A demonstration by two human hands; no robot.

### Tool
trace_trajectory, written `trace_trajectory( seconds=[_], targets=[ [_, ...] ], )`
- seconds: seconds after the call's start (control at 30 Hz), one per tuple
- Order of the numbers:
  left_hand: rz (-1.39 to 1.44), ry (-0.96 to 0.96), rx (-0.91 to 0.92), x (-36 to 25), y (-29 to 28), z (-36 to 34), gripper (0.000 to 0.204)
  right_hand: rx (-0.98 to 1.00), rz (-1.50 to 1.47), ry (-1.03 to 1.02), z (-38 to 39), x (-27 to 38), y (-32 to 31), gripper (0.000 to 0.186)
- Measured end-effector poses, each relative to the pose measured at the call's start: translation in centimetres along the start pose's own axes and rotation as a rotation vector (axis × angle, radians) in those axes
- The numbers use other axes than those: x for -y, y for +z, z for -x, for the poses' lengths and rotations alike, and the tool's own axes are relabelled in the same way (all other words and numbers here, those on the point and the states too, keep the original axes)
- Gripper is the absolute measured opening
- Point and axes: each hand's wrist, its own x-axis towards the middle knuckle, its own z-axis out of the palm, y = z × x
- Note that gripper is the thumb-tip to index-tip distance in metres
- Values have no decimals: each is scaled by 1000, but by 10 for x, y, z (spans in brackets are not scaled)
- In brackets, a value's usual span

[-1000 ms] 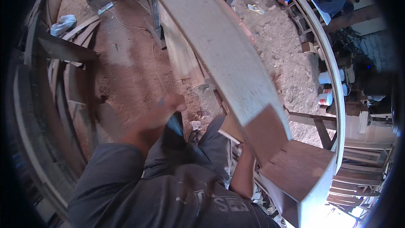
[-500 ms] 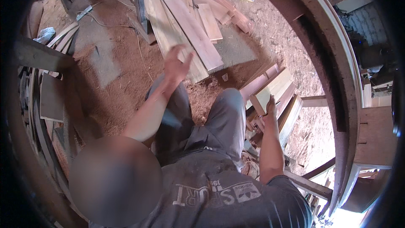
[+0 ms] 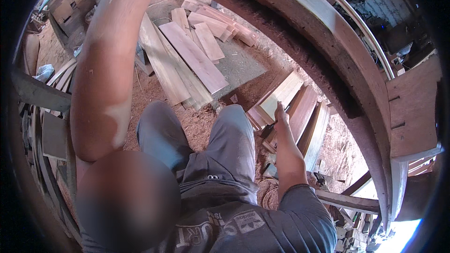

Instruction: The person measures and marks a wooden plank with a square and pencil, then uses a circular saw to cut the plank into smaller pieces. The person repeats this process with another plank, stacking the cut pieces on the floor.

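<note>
My right hand (image 3: 281, 116) is closed on the near end of a pale wooden board (image 3: 287, 88), the thumb at its edge and the other fingers mostly hidden. That board lies at a slant over other planks beside my right knee. Just to its right is a reddish-brown plank (image 3: 302, 107), with a paler plank (image 3: 315, 129) farther right. My left arm (image 3: 110, 51) is raised and stretches up to the top edge, close to the big curved beam. The left hand itself is out of the picture.
A thick curved wooden beam (image 3: 323, 28) sweeps across the top and down the right. Long boards (image 3: 192, 56) lie on the sawdust-covered ground ahead, with a stack of short reddish boards (image 3: 220, 18) behind them. Stacked timber (image 3: 40, 154) lines the left side.
My left arm has swung up from over my left knee, taking its hand out of view. My right hand stays on the pale board. The whole view has shifted.
</note>
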Motion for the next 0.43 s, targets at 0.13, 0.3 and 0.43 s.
trace_trajectory(
  seconds=[0.13,0.3,0.43],
  targets=[
    [-79,-217,298,-36,-21,0,72,153,136,-70,16,9,16,123],
    [-154,-225,360,-23,-12,-10,86,-65,652,-255,-34,15,-45,95],
    [1,-203,497,-41,-32,-2,92,65,-362,-272,-65,54,-79,88]
  ],
)
